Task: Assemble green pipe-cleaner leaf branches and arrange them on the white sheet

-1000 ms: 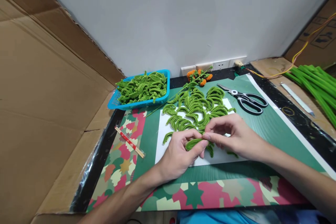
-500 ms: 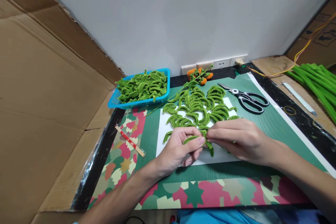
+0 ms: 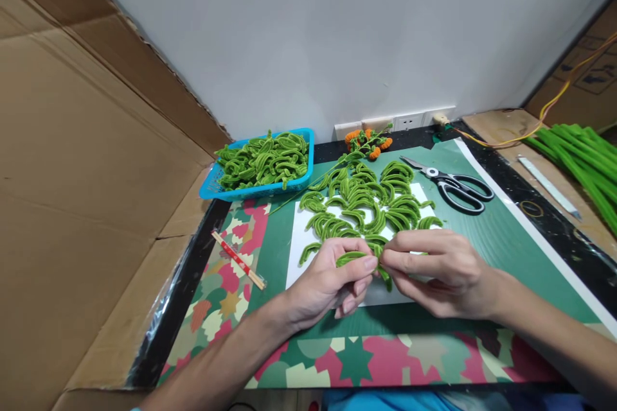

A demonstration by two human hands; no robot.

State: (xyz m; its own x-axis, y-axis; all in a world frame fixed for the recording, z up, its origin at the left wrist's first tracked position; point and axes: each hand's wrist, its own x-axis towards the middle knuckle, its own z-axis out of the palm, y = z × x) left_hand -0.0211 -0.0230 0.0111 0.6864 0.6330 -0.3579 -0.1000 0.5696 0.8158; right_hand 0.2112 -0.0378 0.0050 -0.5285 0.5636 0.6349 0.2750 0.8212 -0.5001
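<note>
Between thumb and fingers, my left hand [image 3: 344, 276] pinches a curved green pipe cleaner piece [image 3: 351, 258] close above the white paper [image 3: 296, 257]. My right hand [image 3: 436, 270] meets it fingertip to fingertip, pinched on the same piece; the exact contact point is hidden by the fingers. A green end sticks out below, between both hands. Just beyond the hands, many curved green pipe cleaner pieces [image 3: 364, 196] lie in loose clusters on the paper.
A blue basket [image 3: 311, 160] heaped with green pieces stands back left. Black-handled scissors [image 3: 450, 183] lie right of the clusters. Behind are orange fuzzy pieces on a stem [image 3: 369, 141]. Wrapped chopsticks [image 3: 238, 260] lie left; long green pipe cleaners [image 3: 583, 160] and a white pen-like tool [image 3: 549, 186] lie right.
My right hand has turned slightly and sits a little lower, its fingertips still at the held piece. My left hand has barely moved. The whole view has shifted slightly.
</note>
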